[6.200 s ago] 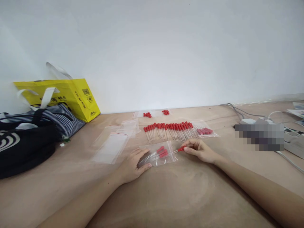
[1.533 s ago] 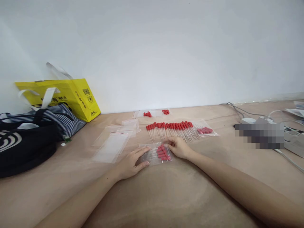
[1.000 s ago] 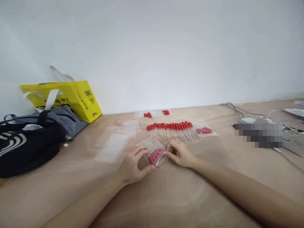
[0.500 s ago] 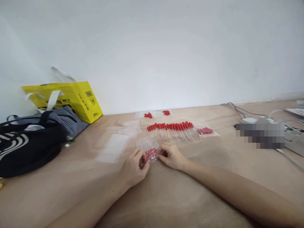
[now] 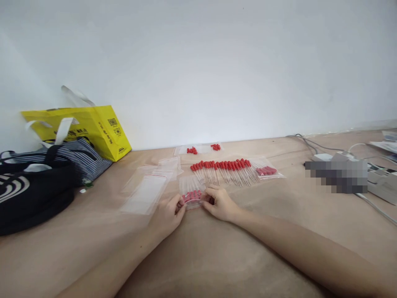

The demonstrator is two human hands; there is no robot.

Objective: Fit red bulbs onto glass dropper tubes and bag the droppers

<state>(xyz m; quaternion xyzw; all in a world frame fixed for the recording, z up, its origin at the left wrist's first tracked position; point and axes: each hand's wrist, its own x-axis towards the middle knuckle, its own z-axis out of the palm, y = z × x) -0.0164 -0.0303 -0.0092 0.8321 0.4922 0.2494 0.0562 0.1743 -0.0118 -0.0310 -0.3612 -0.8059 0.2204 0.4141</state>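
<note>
A clear zip bag (image 5: 190, 183) with several red-bulbed droppers inside lies on the table in front of me, bulbs towards me. My left hand (image 5: 167, 212) pinches its near left corner, fingers closed. On the opposite near corner, my right hand (image 5: 219, 203) is closed in a pinch too. Just beyond, a row of loose droppers (image 5: 228, 165) lies side by side, red bulbs pointing away and thin clear stems towards me. To their right rests another filled zip bag (image 5: 266, 169). Flat clear bags (image 5: 147, 192) overlap to the left of my hands.
Near the wall lie more red-bulbed droppers (image 5: 192, 150) on clear plastic. At left stand a yellow carrier bag (image 5: 105, 132), a striped bag (image 5: 80, 155) and a black bag (image 5: 40, 194). Cables and a power strip (image 5: 383, 186) lie at right.
The bag's near edge, bent up between my fingers before, now lies flatter and straighter. My left hand has shifted left and slightly away from the bulbs. The loose droppers stay put.
</note>
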